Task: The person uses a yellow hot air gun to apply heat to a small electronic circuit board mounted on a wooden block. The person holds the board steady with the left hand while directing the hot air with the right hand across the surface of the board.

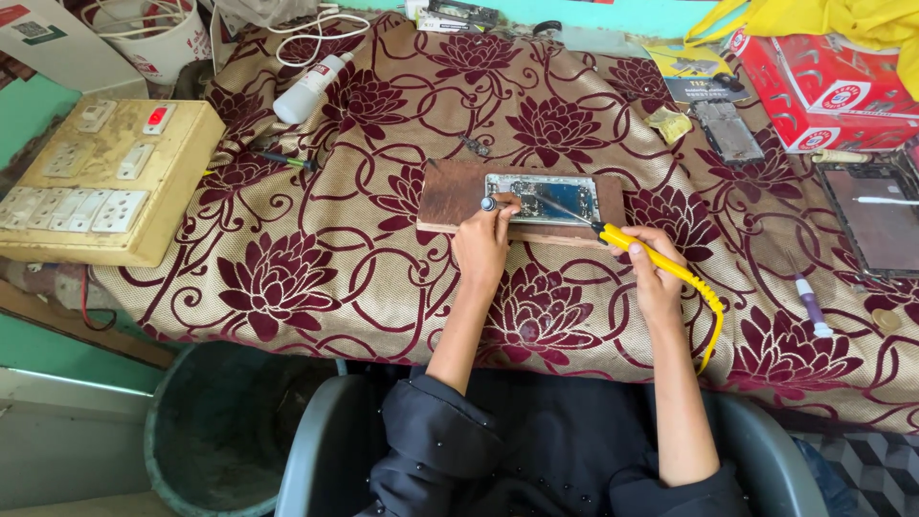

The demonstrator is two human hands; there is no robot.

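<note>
An opened phone (543, 198) with its circuit board showing lies on a brown wooden block (450, 196) on the flowered maroon cloth. My right hand (654, 268) grips a yellow soldering iron (651, 254); its thin tip reaches left over the phone's board. My left hand (481, 244) rests at the block's front edge and pinches a small thin tool (489, 204) against the phone's left end. A yellow cord (713, 321) runs from the iron down past my right wrist.
A beige switch and socket board (100, 177) sits at the left. A white bottle (308, 88), a red box (828, 86), a dark phone part (726, 129), a tray (876, 215) and a pen-like tool (809, 304) lie around. A grey bin (211, 431) stands below left.
</note>
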